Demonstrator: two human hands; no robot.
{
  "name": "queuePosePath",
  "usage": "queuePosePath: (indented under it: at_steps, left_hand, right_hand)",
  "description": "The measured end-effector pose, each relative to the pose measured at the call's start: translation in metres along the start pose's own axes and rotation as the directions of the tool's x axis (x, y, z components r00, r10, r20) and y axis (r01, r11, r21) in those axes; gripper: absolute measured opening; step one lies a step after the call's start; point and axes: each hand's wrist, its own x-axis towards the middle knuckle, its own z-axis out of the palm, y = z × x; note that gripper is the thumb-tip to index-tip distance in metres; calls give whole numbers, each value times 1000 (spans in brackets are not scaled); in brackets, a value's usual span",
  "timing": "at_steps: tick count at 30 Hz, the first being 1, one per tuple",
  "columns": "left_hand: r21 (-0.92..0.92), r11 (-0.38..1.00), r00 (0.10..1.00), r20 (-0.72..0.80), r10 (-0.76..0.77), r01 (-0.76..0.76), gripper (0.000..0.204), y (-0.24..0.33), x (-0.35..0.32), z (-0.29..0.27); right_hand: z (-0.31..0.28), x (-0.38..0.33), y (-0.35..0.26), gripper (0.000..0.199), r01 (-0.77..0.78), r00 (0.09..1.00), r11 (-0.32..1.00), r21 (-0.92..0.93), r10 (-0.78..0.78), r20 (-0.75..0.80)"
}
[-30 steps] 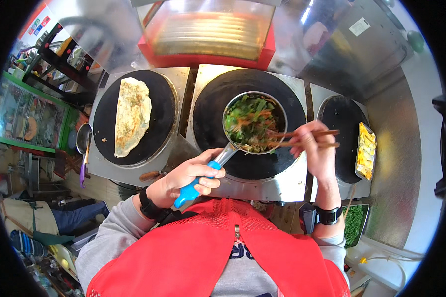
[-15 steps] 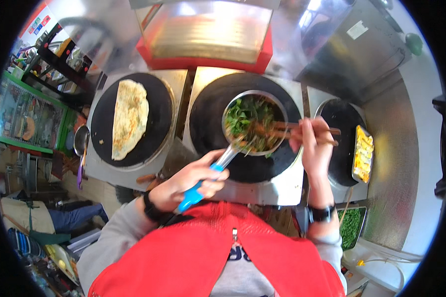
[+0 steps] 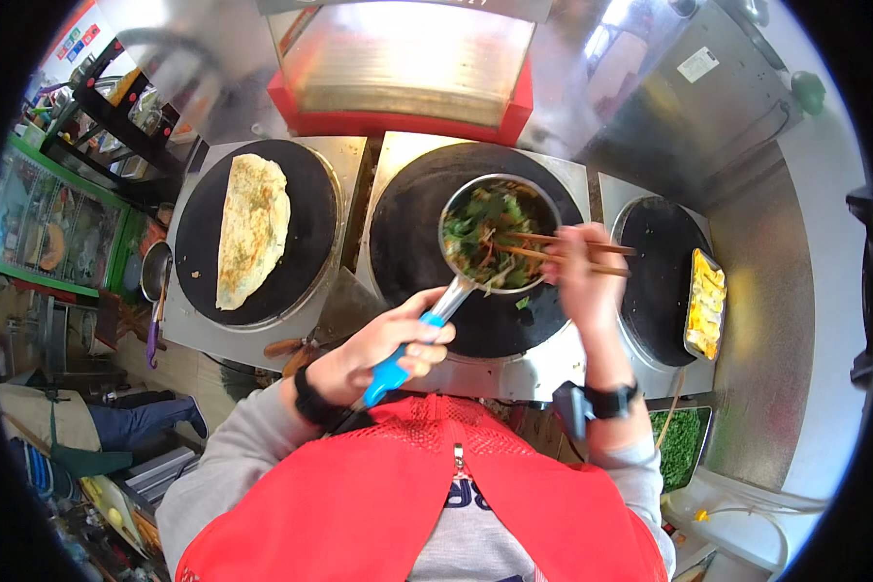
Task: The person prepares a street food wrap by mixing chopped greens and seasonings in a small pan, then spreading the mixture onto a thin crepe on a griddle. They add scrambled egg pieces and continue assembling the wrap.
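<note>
My left hand (image 3: 403, 339) is closed round the blue-tipped handle of a steel saucepan (image 3: 444, 229). The pan is over the middle round black griddle (image 3: 412, 209). Inside it lies a mix of chopped green leaves and thin shreds (image 3: 485, 228). My right hand (image 3: 584, 272) grips a pair of wooden chopsticks (image 3: 606, 260), whose tips reach into the greens. A small green scrap lies on the griddle just below the pan. Whether the pan rests on the griddle or hangs slightly above it I cannot tell.
A folded flatbread (image 3: 252, 233) lies on the left griddle (image 3: 306, 213). At the right griddle's edge stands a tray of yellow food pieces (image 3: 708, 306). Chopped greens fill a tray (image 3: 684, 446) below it. A glass-fronted red case (image 3: 403, 121) stands behind; a ladle (image 3: 155, 272) hangs left.
The chopsticks and my right hand have shifted left and slightly down, and the greens in the pan are stirred about. My left hand keeps its hold on the handle.
</note>
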Motion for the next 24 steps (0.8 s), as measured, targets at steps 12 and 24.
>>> queuePosePath:
  at_steps: [12, 24]
  left_hand:
    - [-102, 995, 994, 106, 31, -20, 60, 1, 0, -6]
    - [-30, 999, 999, -28, 28, -29, 63, -2, 6, -1]
  right_hand:
    - [-4, -17, -13, 5, 70, 949, 955, -287, 24, 314]
    - [2, -15, 9, 1, 507, 844, 776, -375, -359, 398]
